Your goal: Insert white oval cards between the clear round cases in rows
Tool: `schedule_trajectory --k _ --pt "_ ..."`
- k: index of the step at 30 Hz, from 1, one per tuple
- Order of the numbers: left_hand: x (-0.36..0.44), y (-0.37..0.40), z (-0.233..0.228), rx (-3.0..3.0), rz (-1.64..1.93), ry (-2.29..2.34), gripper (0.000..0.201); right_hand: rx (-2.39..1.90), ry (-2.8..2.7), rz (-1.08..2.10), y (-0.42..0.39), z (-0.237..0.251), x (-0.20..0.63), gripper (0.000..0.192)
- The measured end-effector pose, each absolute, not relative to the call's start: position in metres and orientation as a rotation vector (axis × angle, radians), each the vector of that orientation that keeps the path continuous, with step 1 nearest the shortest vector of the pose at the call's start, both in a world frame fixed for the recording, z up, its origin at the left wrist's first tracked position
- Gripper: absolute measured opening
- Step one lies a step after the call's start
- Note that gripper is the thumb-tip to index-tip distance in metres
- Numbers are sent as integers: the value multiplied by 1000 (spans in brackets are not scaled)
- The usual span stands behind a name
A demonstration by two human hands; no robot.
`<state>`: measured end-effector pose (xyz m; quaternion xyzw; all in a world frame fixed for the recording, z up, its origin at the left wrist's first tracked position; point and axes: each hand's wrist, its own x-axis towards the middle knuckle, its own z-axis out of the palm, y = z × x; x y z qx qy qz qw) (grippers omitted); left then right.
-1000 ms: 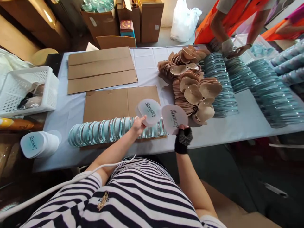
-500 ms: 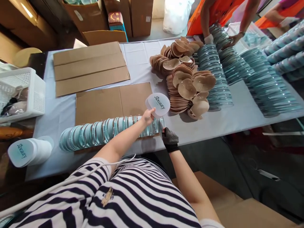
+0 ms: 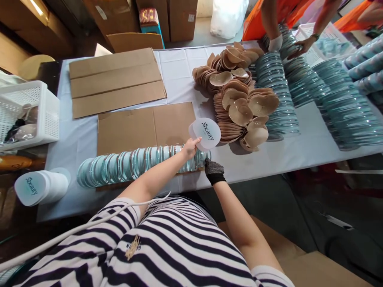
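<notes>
My left hand (image 3: 190, 148) is closed on a small stack of rounded white cards (image 3: 207, 134) printed "beauty", pinched at the lower left edge. The cards are above the right end of a long row of clear, teal-tinted plastic shells (image 3: 134, 164), which lies along the near side of the table. At that same end is my right hand (image 3: 214, 172), in a dark fingerless glove. Its fingers are bent at the edge of the last shell and seem to grip it; the fingertips are partly hidden.
Piled tan moulded cups (image 3: 241, 112) lie to the right, beside rows of clear shells (image 3: 277, 97). Flat cardboard (image 3: 116, 81) covers the left. A stack of white cards (image 3: 31, 188) and a white basket (image 3: 49, 115) are far left. Across the table, a co-worker's hands (image 3: 302, 47) handle shells.
The view has shifted slightly, so most things sit a little farther right. My right fingers have closed in nearer the row's end shell. My left hand keeps hold of the cards.
</notes>
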<state>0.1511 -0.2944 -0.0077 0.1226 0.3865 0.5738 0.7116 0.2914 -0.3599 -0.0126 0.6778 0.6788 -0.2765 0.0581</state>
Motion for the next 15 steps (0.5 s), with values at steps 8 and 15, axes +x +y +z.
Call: schedule_trajectory --k 8,15 --pt "158 -300 -9 350 1333 877 38 1695 1276 -2724 -352 -38 318 32" --pt "162 -302 -7 333 1306 965 27 1733 1212 -2785 -339 -25 301 45"
